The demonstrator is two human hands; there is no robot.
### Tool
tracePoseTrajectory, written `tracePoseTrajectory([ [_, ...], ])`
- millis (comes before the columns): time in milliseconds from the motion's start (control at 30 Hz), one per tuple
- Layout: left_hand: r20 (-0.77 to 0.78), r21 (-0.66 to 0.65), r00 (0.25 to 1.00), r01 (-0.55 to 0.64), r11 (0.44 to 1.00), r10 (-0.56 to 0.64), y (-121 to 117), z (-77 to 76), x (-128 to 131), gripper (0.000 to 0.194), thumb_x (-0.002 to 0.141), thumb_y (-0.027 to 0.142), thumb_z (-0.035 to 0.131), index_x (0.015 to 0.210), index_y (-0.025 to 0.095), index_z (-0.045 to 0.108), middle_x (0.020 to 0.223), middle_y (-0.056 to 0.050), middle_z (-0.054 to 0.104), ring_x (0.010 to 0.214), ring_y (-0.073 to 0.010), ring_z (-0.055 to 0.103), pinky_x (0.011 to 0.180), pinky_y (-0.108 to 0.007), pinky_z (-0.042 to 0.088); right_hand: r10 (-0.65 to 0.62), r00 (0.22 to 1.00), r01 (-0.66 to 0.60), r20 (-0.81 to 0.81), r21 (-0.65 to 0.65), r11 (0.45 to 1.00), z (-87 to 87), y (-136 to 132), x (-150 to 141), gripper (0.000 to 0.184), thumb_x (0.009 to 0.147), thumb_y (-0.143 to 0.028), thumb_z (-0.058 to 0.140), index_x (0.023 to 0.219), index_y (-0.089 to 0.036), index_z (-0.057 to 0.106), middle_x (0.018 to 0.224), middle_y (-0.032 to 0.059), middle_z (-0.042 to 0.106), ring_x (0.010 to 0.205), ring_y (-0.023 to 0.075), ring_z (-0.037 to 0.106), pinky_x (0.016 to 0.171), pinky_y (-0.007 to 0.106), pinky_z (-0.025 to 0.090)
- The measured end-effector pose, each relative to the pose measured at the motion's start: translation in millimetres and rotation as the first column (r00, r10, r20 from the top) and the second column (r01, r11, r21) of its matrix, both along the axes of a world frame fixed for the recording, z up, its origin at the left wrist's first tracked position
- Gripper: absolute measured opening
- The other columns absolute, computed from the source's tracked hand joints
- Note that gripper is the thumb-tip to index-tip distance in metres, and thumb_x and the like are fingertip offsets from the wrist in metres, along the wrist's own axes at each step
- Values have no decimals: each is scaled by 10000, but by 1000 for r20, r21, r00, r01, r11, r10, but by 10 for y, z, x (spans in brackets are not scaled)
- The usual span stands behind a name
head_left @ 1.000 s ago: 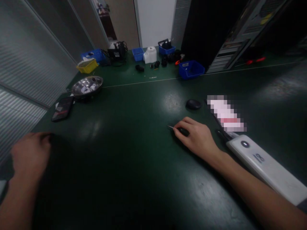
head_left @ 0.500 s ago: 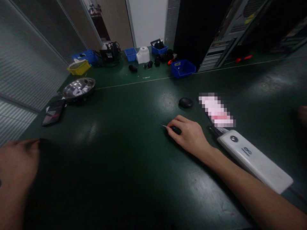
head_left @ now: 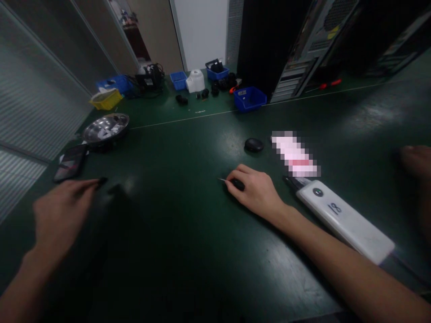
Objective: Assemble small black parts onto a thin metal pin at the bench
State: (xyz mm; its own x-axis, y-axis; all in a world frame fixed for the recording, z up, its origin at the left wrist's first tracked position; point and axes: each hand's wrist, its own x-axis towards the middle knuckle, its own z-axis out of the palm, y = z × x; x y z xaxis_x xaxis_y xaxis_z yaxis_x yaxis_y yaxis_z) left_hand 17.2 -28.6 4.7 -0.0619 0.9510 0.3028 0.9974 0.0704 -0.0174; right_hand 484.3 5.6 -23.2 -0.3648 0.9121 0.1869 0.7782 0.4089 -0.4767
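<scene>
My right hand (head_left: 254, 190) rests on the green table, its fingers closed round a small tool with a black handle (head_left: 238, 184) and a thin metal tip pointing left; it looks like a screwdriver. On the left, my left hand (head_left: 65, 208) is raised over the table, somewhat blurred. Between its thumb and fingertips is a small black piece (head_left: 102, 181), too small to name. A black computer mouse (head_left: 253, 145) lies just beyond my right hand. The white power bank-like device (head_left: 345, 222) marked "18" lies beside my right forearm, with a blurred-out pink-white screen (head_left: 294, 152) past its end.
A metal bowl (head_left: 90, 140) with white scraps and a dark phone-like object (head_left: 70, 162) are at left. Blue bins (head_left: 249, 104), a yellow bin (head_left: 107, 102) and black parts (head_left: 182, 99) stand at the back. Another person's hand (head_left: 417, 159) is at the right edge.
My left hand has moved right and slightly up, carrying the small black piece. My right hand keeps its grip on the tool. The other person's hand shows more at the right.
</scene>
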Motion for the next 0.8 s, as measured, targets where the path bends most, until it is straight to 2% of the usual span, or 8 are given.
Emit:
tracePoseTrajectory([
  [67,57,-63,975,218,974,-214,81,87,688,336,998,388,445,1227,244,644,1182,-29,663,1033,-188,613,853,-315,462,7,1000,-7,-8,-2,1000,6,-5,-6,198,994,-349,543,984,-226,697,1023,25,662,786,140,613,669,281,420],
  [167,196,-17,821,550,835,-536,172,50,1599,251,980,300,516,1172,259,672,1102,-28,678,954,-161,609,798,-302,495,26,1000,-27,-6,-7,1000,15,-11,-11,195,994,-352,546,992,-227,695,1022,24,663,778,138,610,653,275,404],
  [267,191,5,673,728,686,-715,227,-131,2125,261,967,189,516,1173,240,668,1071,-41,687,920,-160,597,786,-322,510,21,1000,-21,6,1,1000,13,-12,-15,199,994,-360,544,991,-230,695,1007,25,663,785,144,613,651,278,393],
  [333,227,38,618,767,640,-753,258,-261,2250,283,964,152,509,1200,222,648,1114,-51,672,991,-161,591,838,-327,535,18,1000,-18,9,5,1000,4,-9,-17,205,997,-365,537,989,-231,694,1000,24,661,794,148,617,657,279,392],
  [467,342,88,615,731,676,-710,322,-403,2238,269,953,178,554,1191,258,649,1276,-50,606,1168,-174,558,934,-347,566,36,999,-36,-1,13,999,-15,-4,-27,214,998,-365,529,987,-232,696,1001,27,662,792,147,614,660,278,389],
  [600,497,66,565,732,678,-659,362,-410,2218,227,964,216,547,1168,250,640,1196,-28,656,1128,-149,599,976,-354,573,36,999,-36,-27,19,999,3,-11,-31,218,989,-364,528,962,-220,689,970,32,657,774,147,602,666,280,392],
  [700,563,50,569,701,712,-599,368,-409,2224,264,964,247,555,1219,262,622,1195,-29,662,1120,-146,612,975,-350,577,84,996,-83,-36,10,996,19,-19,-26,210,976,-367,537,949,-217,680,950,28,649,762,144,593,673,280,395],
  [800,594,47,559,694,718,-579,369,-415,2219,271,964,258,558,1222,278,636,1216,-22,663,1147,-145,610,997,-350,573,106,994,-106,-29,9,994,18,-24,-25,200,970,-361,538,950,-219,678,950,25,643,770,146,593,685,282,397],
])
